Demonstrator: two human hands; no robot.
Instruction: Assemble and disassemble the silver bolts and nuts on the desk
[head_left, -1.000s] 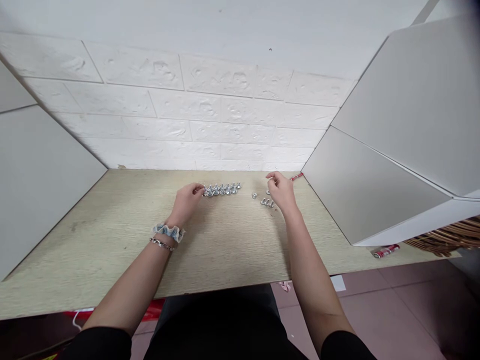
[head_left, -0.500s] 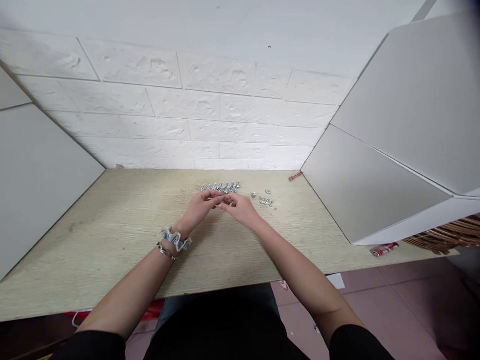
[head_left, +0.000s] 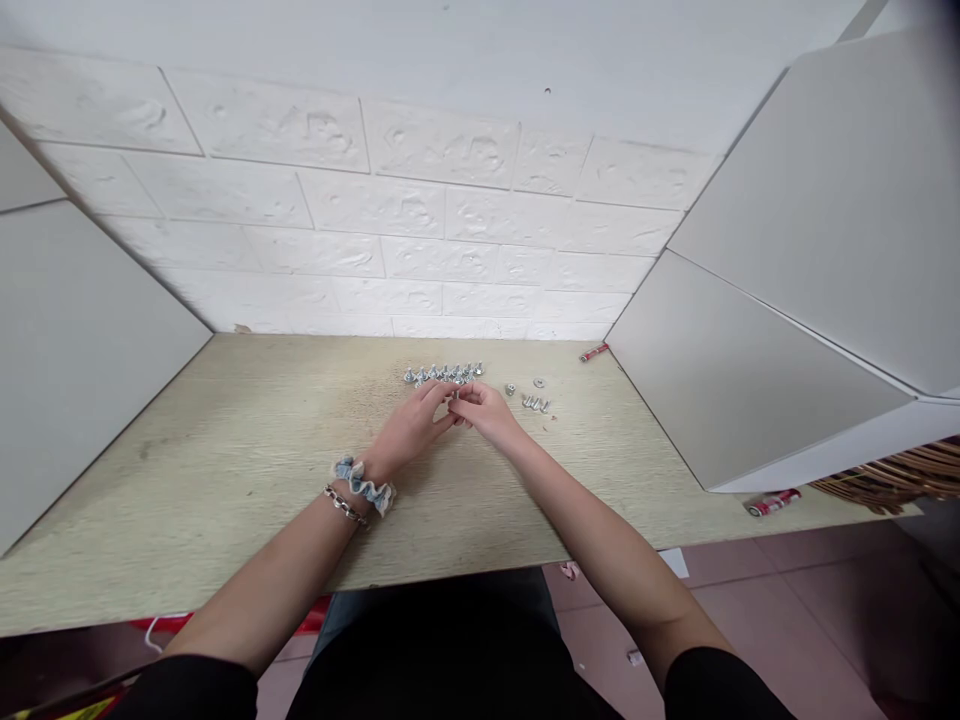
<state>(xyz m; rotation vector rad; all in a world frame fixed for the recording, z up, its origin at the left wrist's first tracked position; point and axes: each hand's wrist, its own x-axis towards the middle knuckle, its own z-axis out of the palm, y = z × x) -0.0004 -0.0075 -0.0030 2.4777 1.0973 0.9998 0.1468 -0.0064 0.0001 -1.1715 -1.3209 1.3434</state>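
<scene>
My left hand (head_left: 416,425) and my right hand (head_left: 486,412) meet fingertip to fingertip above the tabletop. Both are closed in a pinch around a small silvery bolt (head_left: 454,396), mostly hidden by the fingers. Just behind the fingertips, several bolts (head_left: 444,371) stand grouped in rows, partly covered by my hands. Right of my right hand lie a nut (head_left: 510,389), a flat washer (head_left: 539,382) and a few loose bolts or screws (head_left: 535,404) side by side.
The wooden tabletop (head_left: 247,480) runs back to a white brick-pattern wall (head_left: 405,205). White panels stand at left (head_left: 90,370) and right (head_left: 757,370). One red battery (head_left: 594,352) lies by the right panel's far corner, another red battery (head_left: 774,502) near the front edge beside a wicker item (head_left: 892,475).
My hands have shifted slightly right, and the left hand has turned, its fingers now reaching over the small bolt. The view has tilted a little.
</scene>
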